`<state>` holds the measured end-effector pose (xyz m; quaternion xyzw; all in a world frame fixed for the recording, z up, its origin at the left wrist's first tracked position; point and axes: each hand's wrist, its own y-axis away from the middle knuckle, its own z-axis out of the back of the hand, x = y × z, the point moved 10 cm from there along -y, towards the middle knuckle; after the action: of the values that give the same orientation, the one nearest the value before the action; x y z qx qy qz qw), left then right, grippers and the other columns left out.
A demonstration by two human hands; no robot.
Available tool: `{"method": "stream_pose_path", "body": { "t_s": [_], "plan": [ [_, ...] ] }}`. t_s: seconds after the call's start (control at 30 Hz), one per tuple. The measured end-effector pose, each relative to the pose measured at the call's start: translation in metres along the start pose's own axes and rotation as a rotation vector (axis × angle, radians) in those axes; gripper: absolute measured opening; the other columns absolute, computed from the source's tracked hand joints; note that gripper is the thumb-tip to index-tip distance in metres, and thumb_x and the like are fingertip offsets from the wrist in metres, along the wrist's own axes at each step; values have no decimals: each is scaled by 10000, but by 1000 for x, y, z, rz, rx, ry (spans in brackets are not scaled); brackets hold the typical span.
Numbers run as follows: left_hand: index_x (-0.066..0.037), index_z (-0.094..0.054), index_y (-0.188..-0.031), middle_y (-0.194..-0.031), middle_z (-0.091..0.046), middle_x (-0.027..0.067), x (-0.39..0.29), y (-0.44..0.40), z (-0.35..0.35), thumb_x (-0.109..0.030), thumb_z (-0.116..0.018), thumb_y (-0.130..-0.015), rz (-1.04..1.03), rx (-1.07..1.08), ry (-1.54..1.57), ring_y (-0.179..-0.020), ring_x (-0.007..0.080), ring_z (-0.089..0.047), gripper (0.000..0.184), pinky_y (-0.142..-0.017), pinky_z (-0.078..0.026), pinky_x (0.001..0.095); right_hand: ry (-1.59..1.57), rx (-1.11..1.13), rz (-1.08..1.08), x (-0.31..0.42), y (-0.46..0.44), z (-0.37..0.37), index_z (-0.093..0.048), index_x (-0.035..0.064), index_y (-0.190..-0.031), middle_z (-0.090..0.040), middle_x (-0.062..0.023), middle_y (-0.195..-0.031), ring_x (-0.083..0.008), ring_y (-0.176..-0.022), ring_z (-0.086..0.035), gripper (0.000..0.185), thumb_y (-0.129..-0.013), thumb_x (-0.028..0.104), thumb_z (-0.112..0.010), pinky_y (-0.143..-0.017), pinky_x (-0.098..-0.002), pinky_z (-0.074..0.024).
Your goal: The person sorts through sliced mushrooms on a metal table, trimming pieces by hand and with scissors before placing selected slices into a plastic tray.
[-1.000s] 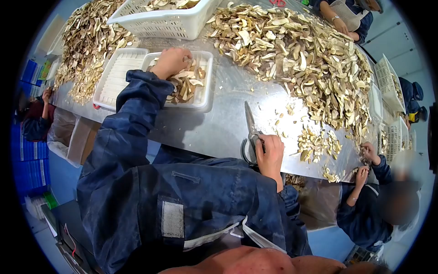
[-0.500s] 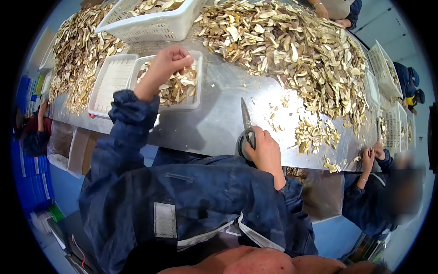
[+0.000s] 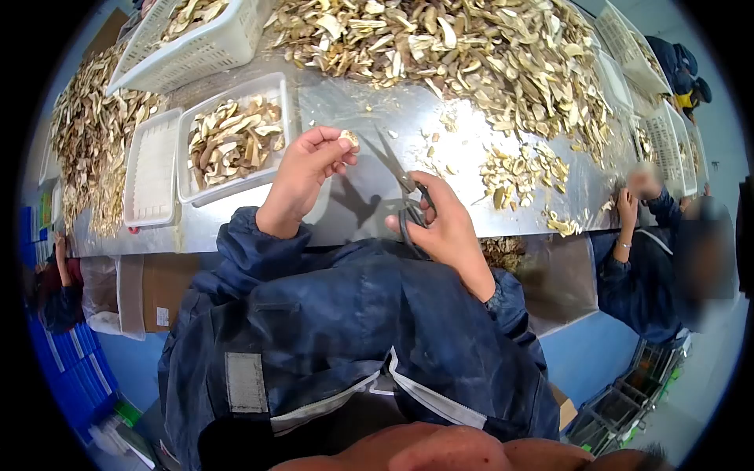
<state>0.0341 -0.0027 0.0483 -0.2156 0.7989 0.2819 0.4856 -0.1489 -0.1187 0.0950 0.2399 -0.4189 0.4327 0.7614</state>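
My left hand (image 3: 306, 174) pinches a small pale dried mushroom slice (image 3: 350, 140) between thumb and fingers, above the metal table. Just right of it, my right hand (image 3: 446, 229) grips a pair of scissors (image 3: 398, 169) with dark handles. Their blades are parted and point up toward the slice, apart from it. Left of my left hand stands a white plastic tray (image 3: 289, 98) with mushroom slices in it. A second, shallower white tray (image 3: 151, 173) sits beside it. Small trimmed mushroom pieces (image 3: 522, 173) lie to the right of the scissors.
A big heap of dried mushroom slices (image 3: 463, 55) covers the table's far side, with another heap (image 3: 94, 133) at left. A white basket (image 3: 196, 59) stands behind the trays. At right, a co-worker's hands (image 3: 628, 206) are over the metal table (image 3: 338, 102).
My left hand has come from above the filled tray toward the scissors, holding a slice. The scissors' blades have opened in my right hand. The camera view has shifted.
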Motion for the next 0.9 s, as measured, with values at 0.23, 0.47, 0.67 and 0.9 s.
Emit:
{"method": "stream_pose_path", "body": {
  "t_s": [0.23,0.47,0.67,0.9],
  "plan": [
    [-28,-603,-1034,-889,-657,48,18,4,-28,-53,-614,-940,9,49,91,-791,121,-630,98,-698,-493,240,19,14,25,-2,2,-2,-584,90,-1247,-608,-75,-940,-192,-739,-556,613,-743,327,-839,-669,-323,-492],
    [-17,-615,-1010,-878,-664,60,29,6,-32,-83,-649,-928,54,82,31,-784,120,-628,110,-693,-497,244,32,21,58,-8,2,-4,-609,55,-1190,-606,-96,-738,-199,-607,-548,461,-812,255,-783,-610,-324,-485],
    [1,-616,-1052,-913,-677,72,38,8,-29,-97,-639,-945,185,72,139,-780,122,-631,148,-691,-499,234,79,39,72,-11,3,-8,-613,49,-1176,-651,-166,-795,-284,-653,-640,408,-835,219,-760,-609,-350,-496],
    [-17,-622,-1081,-947,-689,86,40,9,-31,-99,-626,-952,202,42,156,-762,110,-613,153,-683,-492,240,99,-78,15,-23,3,3,-622,51,-1110,-675,-222,-823,-419,-775,-663,339,-841,222,-736,-646,-447,-516]
  ]
}}
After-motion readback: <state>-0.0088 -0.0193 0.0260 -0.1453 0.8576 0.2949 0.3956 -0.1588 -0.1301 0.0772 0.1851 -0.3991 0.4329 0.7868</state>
